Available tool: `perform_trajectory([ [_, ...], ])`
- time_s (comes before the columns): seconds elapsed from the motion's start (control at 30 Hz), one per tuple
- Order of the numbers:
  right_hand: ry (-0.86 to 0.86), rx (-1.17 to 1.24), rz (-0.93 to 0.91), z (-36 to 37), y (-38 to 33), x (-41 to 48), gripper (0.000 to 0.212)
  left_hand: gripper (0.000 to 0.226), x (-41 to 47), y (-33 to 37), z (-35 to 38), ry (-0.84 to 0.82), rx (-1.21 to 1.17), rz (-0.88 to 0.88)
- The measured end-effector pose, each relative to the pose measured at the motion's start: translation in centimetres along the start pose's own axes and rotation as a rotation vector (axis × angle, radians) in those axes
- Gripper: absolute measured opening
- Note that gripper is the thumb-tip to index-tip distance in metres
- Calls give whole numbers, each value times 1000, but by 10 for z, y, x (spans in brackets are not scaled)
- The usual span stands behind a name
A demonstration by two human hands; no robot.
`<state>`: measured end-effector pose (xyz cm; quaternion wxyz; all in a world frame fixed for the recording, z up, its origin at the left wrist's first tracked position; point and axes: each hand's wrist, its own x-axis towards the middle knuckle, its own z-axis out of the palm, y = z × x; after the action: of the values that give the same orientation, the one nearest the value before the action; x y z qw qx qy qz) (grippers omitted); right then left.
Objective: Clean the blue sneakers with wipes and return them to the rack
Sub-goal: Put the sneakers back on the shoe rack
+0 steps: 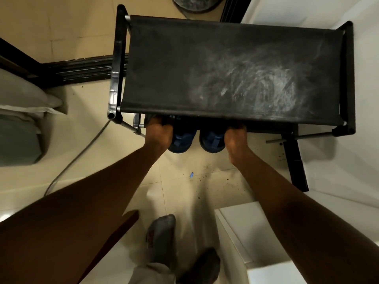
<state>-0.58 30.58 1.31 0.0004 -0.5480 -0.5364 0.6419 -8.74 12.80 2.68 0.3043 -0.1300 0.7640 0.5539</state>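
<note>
Two blue sneakers point(182, 141) are sitting at 12 o'clock under the dusty black rack shelf point(205, 58) | left hand point(158, 137) and right hand point(235, 139) are touching their outer sides, fingers hidden, grip untellable | dirt specks point(206, 167) are dotting the cream floor tiles point(180, 201).

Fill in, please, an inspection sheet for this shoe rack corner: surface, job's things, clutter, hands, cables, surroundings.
Surface: black fabric top shelf of the rack, with whitish dusty smears on its right part.
Job's things: left blue sneaker and right blue sneaker side by side under the top shelf, heels sticking out; wipes: nothing seen.
Clutter: dark crumbs and a small blue scrap on the floor tiles.
Hands: left hand at the left sneaker's outer side, right hand at the right sneaker's; fingers hidden under the shelf, grip cannot be told.
Cables: grey cable on the floor, left of the rack.
Surroundings: bin behind the rack; white box near right; bedding at left.
</note>
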Motion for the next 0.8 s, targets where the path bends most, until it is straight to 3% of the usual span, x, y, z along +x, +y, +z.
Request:
perform_trajectory([
  [0.2,-6,92,-22,1,-6,-8,10,22,2,-5,-1,47,-70,-10],
  [0.37,-28,-38,-69,0,-8,-3,21,18,6,-7,-3,17,-11,12],
  [0.5,-27,-140,-66,-5,-10,-2,26,30,11,-2,-7,0,226,23],
  [0.6,-40,-207,-71,-6,-14,-4,24,30,14,4,-8,-70,117,-41],
  [0.8,-55,-336,-58,-10,-14,-7,40,24,17,7,-11,-116,243,-24],
])
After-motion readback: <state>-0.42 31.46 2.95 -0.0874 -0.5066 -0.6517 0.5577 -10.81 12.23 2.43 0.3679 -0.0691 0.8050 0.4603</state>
